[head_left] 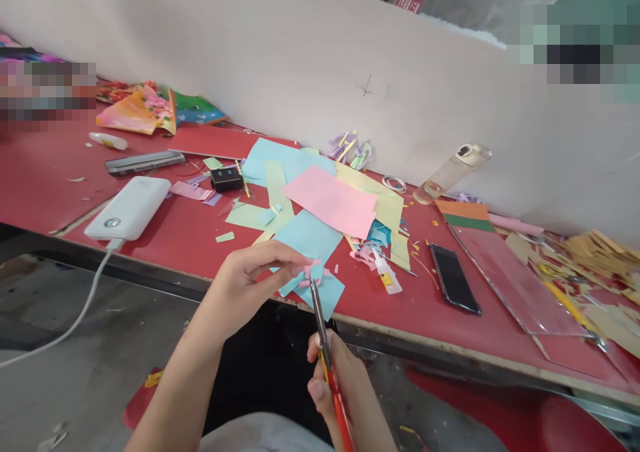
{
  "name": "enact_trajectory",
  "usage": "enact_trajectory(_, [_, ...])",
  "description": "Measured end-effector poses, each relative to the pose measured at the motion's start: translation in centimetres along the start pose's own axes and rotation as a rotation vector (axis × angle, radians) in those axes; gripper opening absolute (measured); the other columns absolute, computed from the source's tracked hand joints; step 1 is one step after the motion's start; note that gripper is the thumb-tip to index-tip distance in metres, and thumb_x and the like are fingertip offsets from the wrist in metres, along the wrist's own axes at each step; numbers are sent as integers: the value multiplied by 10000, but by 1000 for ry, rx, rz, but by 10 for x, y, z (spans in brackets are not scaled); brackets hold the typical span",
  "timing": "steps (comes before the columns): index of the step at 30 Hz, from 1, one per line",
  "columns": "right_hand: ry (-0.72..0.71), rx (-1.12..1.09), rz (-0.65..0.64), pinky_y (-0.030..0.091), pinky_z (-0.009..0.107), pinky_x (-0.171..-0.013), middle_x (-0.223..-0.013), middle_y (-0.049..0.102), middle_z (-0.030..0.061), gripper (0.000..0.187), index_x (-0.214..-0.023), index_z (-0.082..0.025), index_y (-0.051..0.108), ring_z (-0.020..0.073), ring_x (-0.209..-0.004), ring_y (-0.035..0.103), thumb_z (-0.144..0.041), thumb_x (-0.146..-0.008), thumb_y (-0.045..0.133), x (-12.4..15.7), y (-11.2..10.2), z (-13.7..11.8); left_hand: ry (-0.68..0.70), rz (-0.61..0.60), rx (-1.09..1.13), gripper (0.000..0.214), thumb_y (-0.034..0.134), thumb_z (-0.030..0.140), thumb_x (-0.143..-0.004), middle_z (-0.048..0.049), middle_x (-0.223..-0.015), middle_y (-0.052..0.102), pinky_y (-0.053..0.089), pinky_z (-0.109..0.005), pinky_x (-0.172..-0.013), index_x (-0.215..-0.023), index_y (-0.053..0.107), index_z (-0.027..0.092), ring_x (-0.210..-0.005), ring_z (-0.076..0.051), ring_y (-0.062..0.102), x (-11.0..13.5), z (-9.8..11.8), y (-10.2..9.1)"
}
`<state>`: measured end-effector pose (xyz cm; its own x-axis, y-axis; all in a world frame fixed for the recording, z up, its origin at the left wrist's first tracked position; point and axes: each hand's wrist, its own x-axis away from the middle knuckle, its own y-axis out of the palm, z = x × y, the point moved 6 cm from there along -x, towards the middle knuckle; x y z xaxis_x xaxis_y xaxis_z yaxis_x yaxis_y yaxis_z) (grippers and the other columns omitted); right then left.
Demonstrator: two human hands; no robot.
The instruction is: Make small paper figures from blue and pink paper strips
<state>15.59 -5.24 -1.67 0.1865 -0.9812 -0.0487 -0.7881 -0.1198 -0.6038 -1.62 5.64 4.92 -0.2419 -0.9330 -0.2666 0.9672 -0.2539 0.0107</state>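
Note:
My left hand (pixel 253 282) is closed in a pinch on a small pink paper piece (pixel 313 267) above the table's front edge. My right hand (pixel 345 385) grips a pair of scissors (pixel 320 312) with red and yellow handles, the dark blades pointing up and away from me. Their tips meet the pink piece just beside my left fingertips; whether the blades are parted is hard to make out. Under them lie light blue paper sheets (pixel 325 295) and pink scraps. Behind is a larger pink sheet (pixel 333 200) over green and blue paper.
A small glue bottle (pixel 387 273) and a black phone (pixel 454 279) lie to the right. Farther back leans a clear bottle (pixel 450 172) by the white partition (pixel 275 52). On the left are a white power bank (pixel 129 207) with its cable and a small black box (pixel 227 178).

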Motion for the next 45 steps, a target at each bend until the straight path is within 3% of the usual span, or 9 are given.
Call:
enact_trajectory(7, [61, 66, -72, 455, 238, -546, -728, 609, -12, 297, -906, -250, 480, 151, -570, 616, -538, -978, 465, -3, 3, -1, -15, -36, -91, 130, 698, 239, -946, 16, -951, 772, 537, -187, -810, -984, 812, 289, -902, -129, 690, -1, 4, 1])
enact_trajectory(15, [64, 190, -13, 498, 250, -549, -691, 571, -19, 243, -894, -260, 470, 206, -625, 708, -486, -982, 478, 1, 2, -1, 20, -22, -151, 132, 695, 243, -946, 16, -952, 787, 562, -180, -805, -978, 814, 289, -891, -133, 716, -3, 9, -2])
enact_trajectory(28, [32, 228, 66, 475, 223, -529, -764, 653, 12, 196, -891, -255, 525, 188, -630, 697, -429, -981, 503, -1, 1, -2, 3, -78, -270, 133, 685, 236, -934, 4, -921, 796, 574, -196, -798, -942, 815, 266, -874, -152, 725, -8, 18, -1])
enact_trajectory(38, [15, 251, 82, 395, 255, -506, -692, 512, -25, 234, -840, -258, 458, 161, -495, 581, -430, -995, 423, -10, 3, -3, 13, -90, -314, 146, 674, 224, -935, -19, -914, 782, 586, -215, -775, -940, 816, 255, -851, -165, 726, -10, 21, -7])
enact_trajectory(42, [64, 131, 39, 360, 249, -476, -593, 452, -70, 263, -879, -268, 415, 161, -447, 545, -509, -983, 436, -9, 6, 1, 24, -76, -305, 137, 676, 254, -942, -8, -939, 780, 576, -191, -777, -930, 812, 266, -880, -154, 722, -11, 23, -12])
enact_trajectory(45, [57, 69, 13, 346, 243, -467, -589, 490, -75, 299, -924, -268, 404, 155, -440, 539, -554, -956, 486, -8, 7, -2, 14, -90, -289, 134, 679, 252, -940, 3, -929, 778, 570, -172, -769, -936, 812, 272, -870, -139, 718, -11, 23, -13])
